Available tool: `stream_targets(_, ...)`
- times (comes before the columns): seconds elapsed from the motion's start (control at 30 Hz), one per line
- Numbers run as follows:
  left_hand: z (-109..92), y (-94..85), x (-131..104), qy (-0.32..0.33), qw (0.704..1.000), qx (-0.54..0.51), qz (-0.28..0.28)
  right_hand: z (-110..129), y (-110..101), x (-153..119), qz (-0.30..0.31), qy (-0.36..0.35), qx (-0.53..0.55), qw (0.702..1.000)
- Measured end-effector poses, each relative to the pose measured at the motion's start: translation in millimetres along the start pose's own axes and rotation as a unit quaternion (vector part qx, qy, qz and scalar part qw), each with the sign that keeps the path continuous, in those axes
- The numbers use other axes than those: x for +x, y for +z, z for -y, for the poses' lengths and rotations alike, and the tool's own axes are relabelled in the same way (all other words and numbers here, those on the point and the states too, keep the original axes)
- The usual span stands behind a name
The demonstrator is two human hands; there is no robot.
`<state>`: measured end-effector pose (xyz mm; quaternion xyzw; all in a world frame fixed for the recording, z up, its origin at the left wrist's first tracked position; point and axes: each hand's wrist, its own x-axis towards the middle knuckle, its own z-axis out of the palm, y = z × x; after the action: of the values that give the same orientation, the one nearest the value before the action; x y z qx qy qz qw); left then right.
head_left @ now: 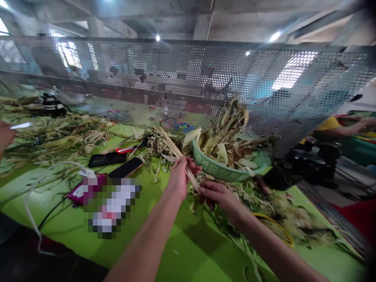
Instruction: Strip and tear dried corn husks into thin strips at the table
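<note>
A long, pale strip of dried husk (171, 144) is held at a slant above the green table (188, 239). My left hand (179, 176) is closed round its middle. Lower down, my right hand (216, 194) pinches the strip's near end between thumb and fingers. Just beyond my hands stands a green plastic basket (219, 168) heaped with dried husks (225, 147). More plant scraps lie under and to the right of my right hand.
Two phones (107, 159) (125, 167), a red cutter (127, 149) and a purple power strip (85, 190) with cables lie left. Husk piles (67, 135) cover the far left, near another person's hand (6, 135). Perforated metal panel (176, 78) behind; yellow ring (276, 225) right.
</note>
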<state>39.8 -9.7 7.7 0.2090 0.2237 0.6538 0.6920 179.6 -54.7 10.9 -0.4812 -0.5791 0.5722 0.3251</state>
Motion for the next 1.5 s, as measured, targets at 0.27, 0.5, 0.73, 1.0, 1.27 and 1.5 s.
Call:
stream_targets(0.27,11.0,1.6,-5.2,-0.040,0.999,0.001,0.007,-2.8,2.8,4.0,-0.027,-0.038,-0.001,0.999)
stream_targets(0.5,13.1,6.5,-7.5,-0.030,1.000,-0.005,0.001,-6.6,1.1,6.2,-0.022,-0.054,-0.046,0.997)
stream_targets(0.73,14.9,12.7,-17.2,-0.048,0.998,-0.018,0.021,-17.2,3.2,3.7,-0.037,-0.063,-0.112,0.991)
stream_targets(1.0,-2.1,2.4,-6.2,-0.024,0.998,0.019,-0.057,29.8,-48.9,1.3,-0.146,-0.143,-0.259,0.944)
stream_targets(1.27,-2.4,9.0,-13.5,-0.049,0.994,0.042,-0.089,44.9,-152.3,82.3,-0.332,-0.051,-0.444,0.831)
stream_targets(1.5,-1.6,4.3,-7.4,-0.044,0.996,0.031,-0.070,47.9,-153.0,98.8,-0.314,-0.080,-0.400,0.857)
